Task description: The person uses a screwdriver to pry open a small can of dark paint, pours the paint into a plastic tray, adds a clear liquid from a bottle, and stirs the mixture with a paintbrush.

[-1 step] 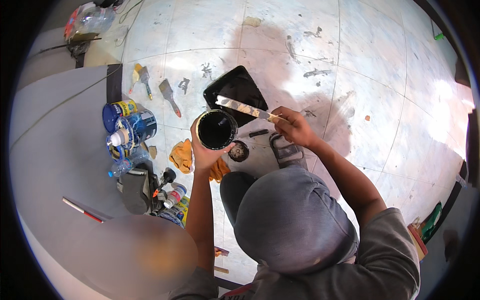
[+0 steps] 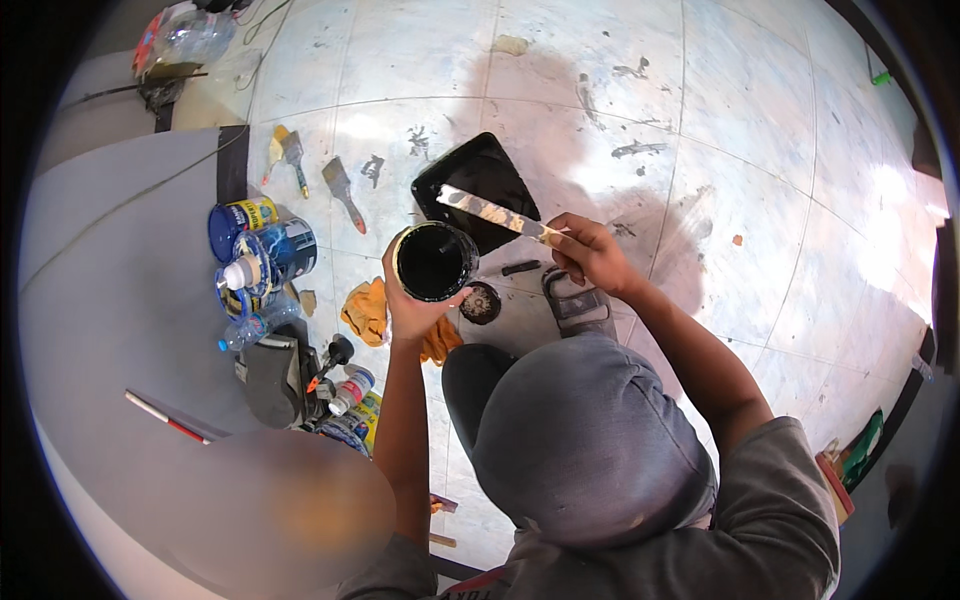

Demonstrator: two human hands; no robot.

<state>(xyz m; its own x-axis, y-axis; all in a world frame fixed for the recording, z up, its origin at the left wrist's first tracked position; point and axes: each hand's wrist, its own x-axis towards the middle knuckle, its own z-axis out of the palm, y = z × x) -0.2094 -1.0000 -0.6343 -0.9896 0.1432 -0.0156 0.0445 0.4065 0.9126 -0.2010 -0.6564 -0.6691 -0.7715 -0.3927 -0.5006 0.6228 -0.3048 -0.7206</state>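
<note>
My left hand [image 2: 412,314] is wrapped round an open can of black paint [image 2: 434,262], its mouth facing up. Between the thumb and fingers of my right hand [image 2: 592,257] is one end of a flat, paint-stained stir stick [image 2: 488,211]. The stick slants up to the left, over a black paint tray [image 2: 428,186] on the floor just beyond the can. Beside the can lies a round, paint-crusted lid [image 2: 480,302]. An orange rag [image 2: 365,312] is spread on the floor, partly hidden by my left hand and forearm.
Paintbrushes [image 2: 342,187] lie on the tiled floor at the left. Paint tins [image 2: 285,248], a plastic bottle [image 2: 262,326] and a grey case [image 2: 270,383] stand along the grey wall. A short black tool [image 2: 520,267] lies by my shoe [image 2: 583,310]. Dark smears [image 2: 638,149] mark the tiles.
</note>
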